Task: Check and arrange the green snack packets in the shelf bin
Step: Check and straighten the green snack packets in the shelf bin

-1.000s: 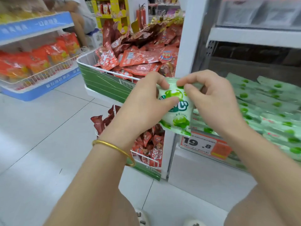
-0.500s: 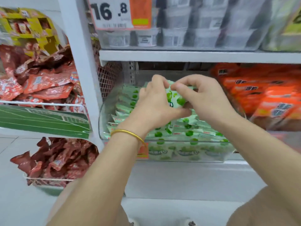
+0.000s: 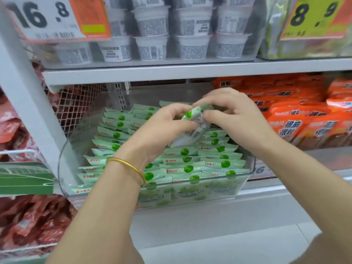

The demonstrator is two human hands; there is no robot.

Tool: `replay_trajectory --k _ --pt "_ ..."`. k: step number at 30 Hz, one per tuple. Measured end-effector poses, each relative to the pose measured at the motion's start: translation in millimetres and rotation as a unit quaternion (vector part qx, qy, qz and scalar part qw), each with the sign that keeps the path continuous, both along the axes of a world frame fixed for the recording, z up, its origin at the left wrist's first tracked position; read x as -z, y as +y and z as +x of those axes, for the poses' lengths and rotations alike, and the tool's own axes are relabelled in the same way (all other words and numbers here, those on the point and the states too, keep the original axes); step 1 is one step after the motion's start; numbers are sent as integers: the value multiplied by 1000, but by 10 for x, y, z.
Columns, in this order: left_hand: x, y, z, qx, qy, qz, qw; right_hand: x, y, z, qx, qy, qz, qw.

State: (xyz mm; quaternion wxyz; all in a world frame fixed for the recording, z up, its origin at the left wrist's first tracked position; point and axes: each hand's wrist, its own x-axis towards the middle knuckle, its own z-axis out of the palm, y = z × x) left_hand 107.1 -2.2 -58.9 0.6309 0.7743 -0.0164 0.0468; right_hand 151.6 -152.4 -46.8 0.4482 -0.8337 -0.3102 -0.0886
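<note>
While the curled fingers of the left hand (image 3: 158,130) and right hand (image 3: 235,119) pinched 1 green snack packet (image 3: 192,128), barcode showing, it hung over the clear bin's (image 3: 251,166) middle, above rows of green packets (image 3: 190,162) on the shelf (image 3: 285,189).

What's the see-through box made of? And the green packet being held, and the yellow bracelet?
Bin: likely hard clear plastic; packets show through its glossy wall. Held packet: probably thin plastic film, shiny and crinkled. Bracelet: looks like polished gold-coloured metal, from its gleam.

Clear glossy plastic bin (image 3: 245,180), foil-like packets (image 3: 221,163)
</note>
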Motion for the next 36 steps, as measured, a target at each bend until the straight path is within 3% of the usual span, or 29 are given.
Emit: replay_trajectory --k 2,5,8,11,14,16,20,24,27,31,36 --pt "5 -34 34 25 10 -30 999 9 -74 42 -13 9 21 1000" --pt "30 -73 95 17 -8 -6 1000 32 -151 73 24 -2 39 999" --pt "87 -139 182 -102 -94 120 983 65 -181 91 101 -41 31 994" --pt "56 -232 155 -186 -192 282 921 79 -186 117 158 -52 21 986" --pt "62 -280 106 -94 -160 296 937 103 -167 151 190 -17 47 981" --pt "89 -271 94 -55 -155 349 923 123 -148 171 190 26 78 978" --pt "138 -220 100 -54 -184 442 876 153 -99 183 171 109 141 969" --pt "201 -182 209 -80 -239 443 861 128 -71 139 127 128 158 971" --pt "173 -121 307 -96 -249 407 874 35 -106 112 110 21 31 993" --pt "104 -111 401 -94 -253 364 891 -46 -73 161 92 -98 -180 974" --pt "113 -110 546 -163 -177 356 903 -61 3 270 205 -197 -224 932"
